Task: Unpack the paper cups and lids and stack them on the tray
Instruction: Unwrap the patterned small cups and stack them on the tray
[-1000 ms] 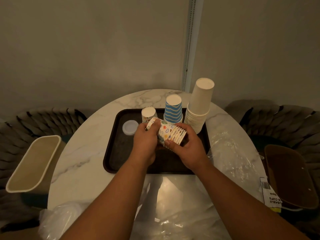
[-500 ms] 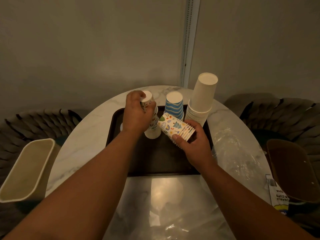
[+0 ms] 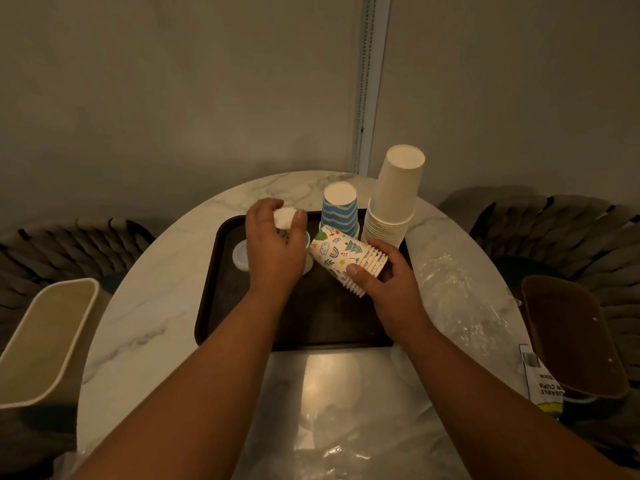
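A dark brown tray [image 3: 311,327] lies on the round marble table. My right hand [image 3: 384,285] grips a sideways stack of colourfully patterned paper cups [image 3: 343,258] above the tray. My left hand [image 3: 273,244] holds an upside-down patterned cup [image 3: 286,218] over a small stack standing at the tray's back left; most of that stack is hidden behind my hand. A blue striped cup stack [image 3: 340,213] and a tall plain white cup stack [image 3: 394,202] stand upside down at the back right. A white lid [image 3: 240,253] lies on the tray, left of my left hand.
Crumpled clear plastic wrapping [image 3: 450,292] lies right of the tray, and more [image 3: 339,427] covers the near table. A beige bin [image 3: 45,337] stands at the left, a brown bin [image 3: 568,334] at the right. A printed label [image 3: 540,382] hangs off the table's right edge.
My left hand took one patterned cup off the stack, carried it to the small stack at the tray's back left and lowered it. My right hand keeps the remaining stack, tipped slightly.
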